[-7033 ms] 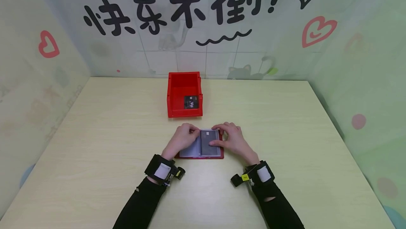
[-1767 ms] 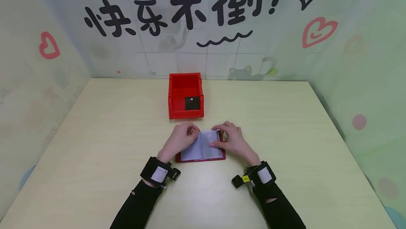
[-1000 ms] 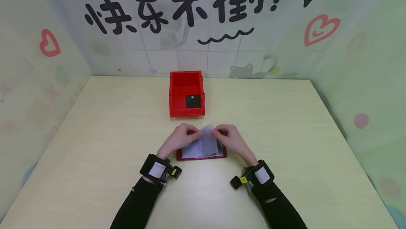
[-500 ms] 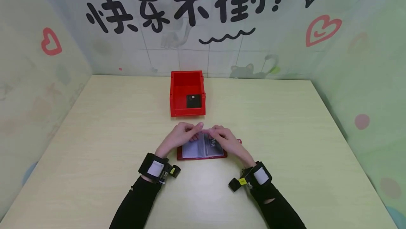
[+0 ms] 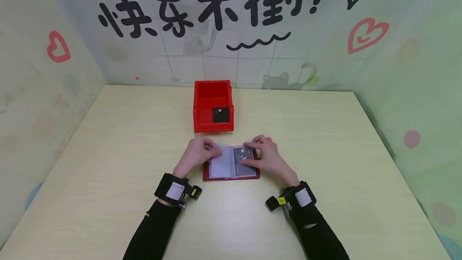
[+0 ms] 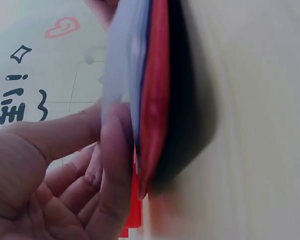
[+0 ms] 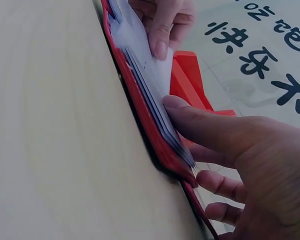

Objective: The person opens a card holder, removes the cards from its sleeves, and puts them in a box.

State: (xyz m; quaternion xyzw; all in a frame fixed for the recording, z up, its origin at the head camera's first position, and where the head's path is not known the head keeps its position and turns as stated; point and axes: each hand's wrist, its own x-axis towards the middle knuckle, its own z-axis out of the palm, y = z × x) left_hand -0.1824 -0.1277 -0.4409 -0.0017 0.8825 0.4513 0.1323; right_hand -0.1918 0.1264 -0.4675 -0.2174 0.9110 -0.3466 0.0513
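While the left hand (image 5: pixel 197 154) pinches a translucent plastic page (image 5: pixel 223 163), seemingly mid-turn and needing flattening, the right hand (image 5: pixel 268 157) grips the red-covered booklet (image 5: pixel 206 171).

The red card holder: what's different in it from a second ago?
The right hand let go of the clear page, which went over to the left; the left hand now holds it. A dark card now shows clearly on the right side. The red bin and its black card stayed put.

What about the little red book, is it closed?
No, the little red book lies open, with a dark card showing on one side.
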